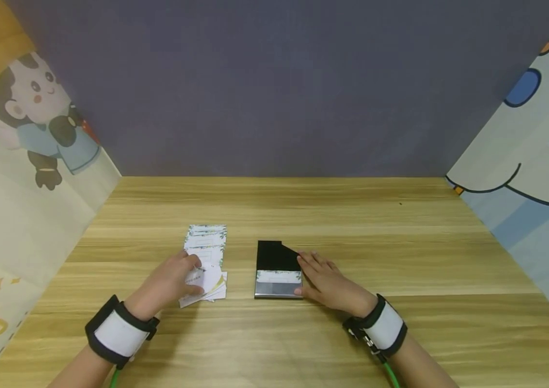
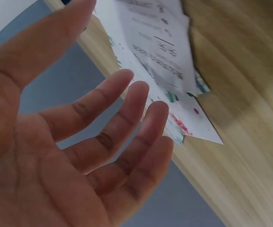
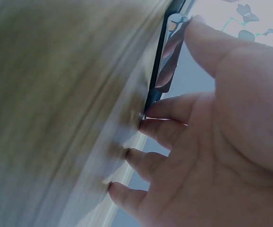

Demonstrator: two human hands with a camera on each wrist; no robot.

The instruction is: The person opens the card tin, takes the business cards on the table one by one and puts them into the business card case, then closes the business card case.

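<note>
The left hand (image 1: 174,277) has its fingers loosely bent and parted from the thumb, at the edge of a pile of loose white cards (image 1: 213,278) just to its right, with an overlapping row of floral-edged cards (image 1: 206,248) stretching away beyond its fingertips. The right hand (image 1: 325,283) lies with fingers nearly straight, its thumb at the near edge of a black card case (image 1: 269,256) immediately to its left, a floral-edged white strip (image 1: 279,276) across the case.
</note>
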